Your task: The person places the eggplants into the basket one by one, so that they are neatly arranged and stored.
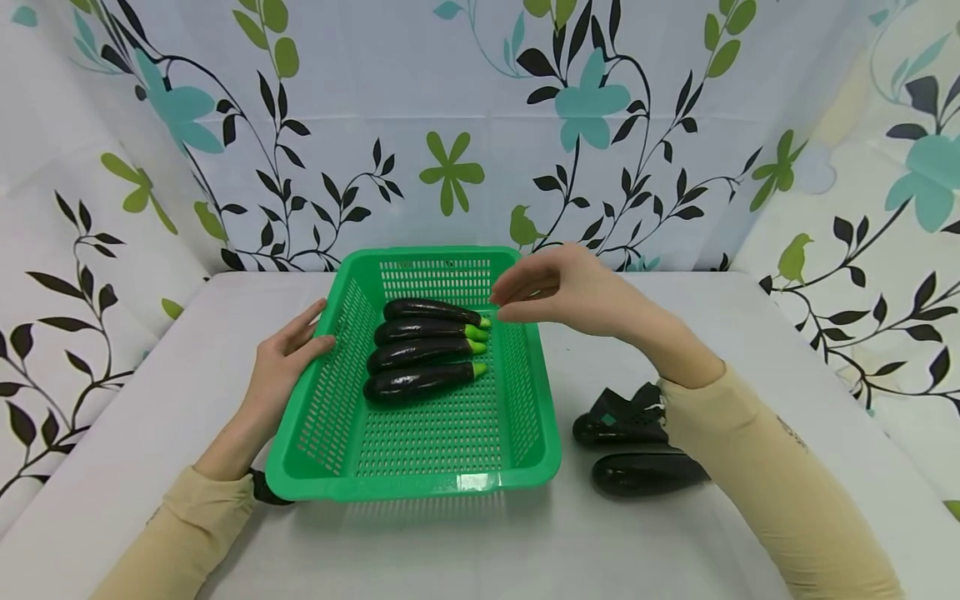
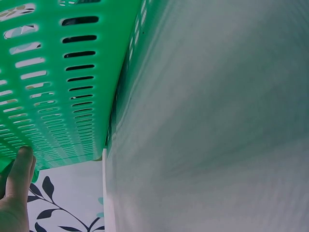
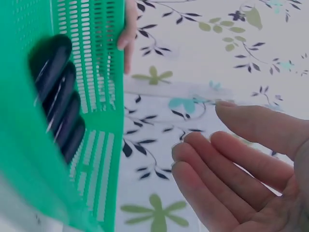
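Note:
Several glossy dark purple eggplants [image 1: 420, 380] with green stem ends lie side by side in a green plastic basket [image 1: 412, 488]. My left hand [image 1: 281, 358] holds the basket's left rim, its thumb over the edge and its fingers along the outer side. Above the basket's right rim hovers my right hand [image 1: 566, 287], fingers loosely bent and nothing in its grasp. The right wrist view shows that right hand [image 3: 241, 169] palm-side, apart from the basket [image 3: 118, 96]. Two more eggplants [image 1: 645, 473] rest on the table to the right of the basket, partly hidden by my right forearm and wrist gear.
The white-covered table [image 1: 360, 558] runs back to a hanging curtain [image 1: 480, 92] printed with leaves, flowers and birds. Dark wrist gear [image 1: 626, 408] on the right arm overlaps the farther loose eggplant. The basket's slotted wall [image 2: 58, 96] fills the left wrist view's upper left.

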### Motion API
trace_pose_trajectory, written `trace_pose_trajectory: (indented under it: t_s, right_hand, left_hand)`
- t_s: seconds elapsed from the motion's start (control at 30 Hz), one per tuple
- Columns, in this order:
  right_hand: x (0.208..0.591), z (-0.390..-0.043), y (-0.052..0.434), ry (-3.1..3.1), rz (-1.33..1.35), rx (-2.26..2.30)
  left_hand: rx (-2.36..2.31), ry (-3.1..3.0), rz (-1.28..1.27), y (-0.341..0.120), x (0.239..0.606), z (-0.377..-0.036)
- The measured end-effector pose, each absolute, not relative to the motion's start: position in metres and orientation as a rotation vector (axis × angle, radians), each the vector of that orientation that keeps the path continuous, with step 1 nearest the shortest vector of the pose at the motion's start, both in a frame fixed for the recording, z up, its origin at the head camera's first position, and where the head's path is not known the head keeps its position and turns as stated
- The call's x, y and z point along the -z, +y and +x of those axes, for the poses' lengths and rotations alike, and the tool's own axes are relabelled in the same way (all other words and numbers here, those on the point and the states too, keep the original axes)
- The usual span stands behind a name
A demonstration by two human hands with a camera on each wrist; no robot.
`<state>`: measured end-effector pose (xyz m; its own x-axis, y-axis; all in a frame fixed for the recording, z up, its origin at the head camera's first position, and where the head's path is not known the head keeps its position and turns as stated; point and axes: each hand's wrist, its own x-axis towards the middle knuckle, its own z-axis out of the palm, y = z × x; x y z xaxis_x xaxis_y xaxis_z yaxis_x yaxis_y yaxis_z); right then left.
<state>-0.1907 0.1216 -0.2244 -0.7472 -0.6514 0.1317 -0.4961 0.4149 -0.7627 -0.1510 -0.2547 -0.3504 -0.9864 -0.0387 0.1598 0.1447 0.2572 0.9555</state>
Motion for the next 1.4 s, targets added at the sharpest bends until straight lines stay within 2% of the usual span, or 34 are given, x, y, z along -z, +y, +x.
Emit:
trace_pose_trajectory:
  t_s: [0.27, 0.63, 1.4]
  right_hand:
    - [0.247, -0.171, 0.175, 2.564, -0.874, 1.18]
    - [0.284, -0.15, 0.232, 2.589, -0.846, 1.117]
    - [0.332, -0.143, 0.284, 2.657, -0.76, 1.14]
  left_hand:
    - [1.837, -2.351, -0.105, -0.255, 0.351, -0.151]
    - [1.864, -2.337, -0.118, -0.257, 0.349, -0.152]
    - [1.873, -2.343, -0.09, -0.257, 0.35, -0.152]
